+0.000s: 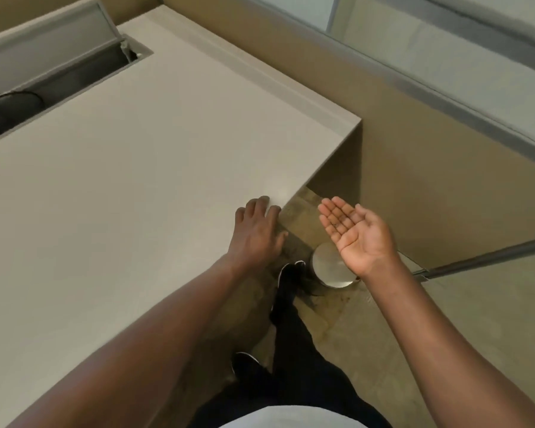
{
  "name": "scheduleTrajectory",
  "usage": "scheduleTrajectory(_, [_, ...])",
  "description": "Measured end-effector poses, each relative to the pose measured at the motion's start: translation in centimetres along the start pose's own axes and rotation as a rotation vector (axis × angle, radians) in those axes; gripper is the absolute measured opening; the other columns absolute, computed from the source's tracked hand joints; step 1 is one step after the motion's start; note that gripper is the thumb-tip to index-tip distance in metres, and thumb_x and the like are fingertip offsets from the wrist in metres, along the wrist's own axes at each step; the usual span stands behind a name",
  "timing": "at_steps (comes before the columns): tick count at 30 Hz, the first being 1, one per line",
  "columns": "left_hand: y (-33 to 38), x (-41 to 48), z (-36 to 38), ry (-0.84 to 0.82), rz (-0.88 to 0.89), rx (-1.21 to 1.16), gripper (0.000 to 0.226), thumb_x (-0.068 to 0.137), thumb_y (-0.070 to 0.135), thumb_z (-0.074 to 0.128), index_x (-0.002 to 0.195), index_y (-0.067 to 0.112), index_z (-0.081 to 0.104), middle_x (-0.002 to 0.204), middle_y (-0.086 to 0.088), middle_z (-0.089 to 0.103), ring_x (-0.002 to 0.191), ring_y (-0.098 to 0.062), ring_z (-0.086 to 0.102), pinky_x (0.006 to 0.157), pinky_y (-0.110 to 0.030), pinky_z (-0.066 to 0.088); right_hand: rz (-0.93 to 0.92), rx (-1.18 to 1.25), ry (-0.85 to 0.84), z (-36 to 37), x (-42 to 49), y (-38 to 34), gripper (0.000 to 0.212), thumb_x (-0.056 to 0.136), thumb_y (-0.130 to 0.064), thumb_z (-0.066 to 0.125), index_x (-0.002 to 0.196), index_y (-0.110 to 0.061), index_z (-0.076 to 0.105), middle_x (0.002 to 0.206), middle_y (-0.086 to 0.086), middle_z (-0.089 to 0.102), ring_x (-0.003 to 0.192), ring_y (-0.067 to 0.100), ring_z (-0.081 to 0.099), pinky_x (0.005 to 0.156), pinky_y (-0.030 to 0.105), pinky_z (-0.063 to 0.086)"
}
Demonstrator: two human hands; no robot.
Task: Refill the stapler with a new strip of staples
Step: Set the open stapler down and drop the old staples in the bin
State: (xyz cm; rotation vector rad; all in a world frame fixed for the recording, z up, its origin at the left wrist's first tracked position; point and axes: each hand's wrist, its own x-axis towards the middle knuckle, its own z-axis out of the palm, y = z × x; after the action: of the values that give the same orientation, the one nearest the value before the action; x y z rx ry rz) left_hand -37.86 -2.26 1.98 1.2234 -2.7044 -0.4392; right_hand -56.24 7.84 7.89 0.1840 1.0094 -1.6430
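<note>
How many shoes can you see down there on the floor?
2. One shoe is beside the round metal disc, just past the desk edge; the other shoe is nearer, partly hidden by the left arm.

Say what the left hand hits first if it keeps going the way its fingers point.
Nothing on the desk in that line: the left hand lies palm down at the edge, fingers pointing along bare top toward the far corner. Looks free, though depth is uncertain.

I see both forearms bare, no sleeves reaching the wrists, no watch or rings on the hands. Toward six o'clock, a white shirt hem (294,418) over dark trousers (303,359). Black shoes with white soles (286,274), one at centre, another nearer six.
</note>
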Motion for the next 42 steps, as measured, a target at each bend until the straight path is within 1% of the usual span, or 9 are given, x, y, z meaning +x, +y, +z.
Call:
scheduleTrajectory(5, [3.2, 4.7, 2.0, -0.009, 0.171, 0.054, 0.052, 0.091, 0.046, 0.055, 0.135, 0.019, 0.050, 0.148, -0.010, 0.043, 0.134, -0.032, 0.040, 0.109, -0.048, 0.035, -0.058, 0.072, 0.056, -4.4, 0.4, -1.3, 0.042, 0.107, -0.023, 0.035, 0.123, 0.003, 0.063, 0.120, 0.022, 0.074, 0.110, 0.031, 0.073, 0.096, 0.041, 0.055])
scheduleTrajectory(11, [6.3, 11.2, 4.1, -0.022, 0.319, 0.135, 0.047, 0.092, 0.048, 0.055, 0.128, 0.018, 0.055, 0.148, -0.013, 0.044, 0.136, -0.032, 0.039, 0.111, -0.049, 0.032, -0.106, 0.159, 0.137, -8.7, 2.3, -2.5, 0.041, 0.106, -0.022, 0.036, 0.123, 0.004, 0.063, 0.121, 0.023, 0.073, 0.109, 0.032, 0.073, 0.094, 0.041, 0.055])
scheduleTrajectory(17, [6.9, 16.4, 5.1, -0.023, 0.449, 0.239, 0.040, 0.090, 0.046, 0.058, 0.117, 0.016, 0.061, 0.136, -0.014, 0.053, 0.131, -0.034, 0.045, 0.110, -0.050, 0.033, -0.139, 0.229, 0.215, -10.9, 4.7, -3.1, 0.043, 0.106, -0.022, 0.036, 0.128, 0.005, 0.061, 0.120, 0.023, 0.073, 0.110, 0.032, 0.073, 0.093, 0.040, 0.056])
scheduleTrajectory(22, [7.7, 18.0, 5.8, -0.031, 0.522, 0.269, 0.037, 0.089, 0.044, 0.058, 0.110, 0.014, 0.064, 0.130, -0.013, 0.057, 0.128, -0.034, 0.047, 0.113, -0.053, 0.029, -0.149, 0.266, 0.251, -11.7, 7.0, -3.1, 0.043, 0.106, -0.022, 0.037, 0.130, 0.006, 0.059, 0.122, 0.023, 0.072, 0.113, 0.033, 0.072, 0.094, 0.040, 0.056])
scheduleTrajectory(26, [7.8, 18.3, 6.8, -0.058, 0.580, 0.244, 0.038, 0.091, 0.043, 0.057, 0.116, 0.016, 0.065, 0.134, -0.014, 0.057, 0.132, -0.035, 0.047, 0.117, -0.055, 0.026, -0.161, 0.294, 0.271, -11.7, 8.8, -3.0, 0.044, 0.106, -0.022, 0.036, 0.131, 0.007, 0.059, 0.123, 0.024, 0.072, 0.114, 0.033, 0.071, 0.098, 0.041, 0.055])
scheduleTrajectory(30, [7.6, 18.3, 8.1, -0.140, 0.545, 0.209, 0.039, 0.093, 0.046, 0.053, 0.119, 0.018, 0.064, 0.134, -0.011, 0.056, 0.129, -0.031, 0.048, 0.111, -0.051, 0.031, -0.169, 0.314, 0.271, -12.3, 10.3, -2.7, 0.043, 0.105, -0.021, 0.038, 0.129, 0.006, 0.061, 0.123, 0.024, 0.072, 0.114, 0.033, 0.071, 0.097, 0.041, 0.055])
scheduleTrajectory(35, [6.8, 17.9, 10.3, -0.233, 0.470, 0.067, 0.038, 0.092, 0.041, 0.059, 0.120, 0.016, 0.064, 0.134, -0.009, 0.056, 0.126, -0.028, 0.047, 0.105, -0.047, 0.037, -0.182, 0.310, 0.318, -14.2, 12.7, -1.5, 0.041, 0.105, -0.022, 0.040, 0.127, 0.005, 0.062, 0.121, 0.024, 0.073, 0.112, 0.033, 0.072, 0.097, 0.041, 0.055])
scheduleTrajectory(39, [6.3, 17.7, 12.0, -0.271, 0.458, 0.034, 0.037, 0.092, 0.039, 0.061, 0.121, 0.017, 0.064, 0.131, -0.008, 0.056, 0.124, -0.027, 0.047, 0.101, -0.045, 0.038, -0.230, 0.284, 0.425, -16.5, 15.4, 0.2, 0.038, 0.104, -0.022, 0.046, 0.126, 0.005, 0.062, 0.123, 0.025, 0.071, 0.113, 0.034, 0.071, 0.098, 0.040, 0.055])
scheduleTrajectory(42, [6.3, 17.7, 13.3, -0.281, 0.480, 0.048, 0.036, 0.092, 0.040, 0.061, 0.120, 0.017, 0.064, 0.127, -0.007, 0.057, 0.121, -0.026, 0.049, 0.102, -0.046, 0.038, -0.272, 0.138, 0.552, -18.3, 18.0, 1.3, 0.035, 0.106, -0.024, 0.044, 0.120, 0.001, 0.064, 0.123, 0.024, 0.070, 0.111, 0.031, 0.071, 0.096, 0.037, 0.055])
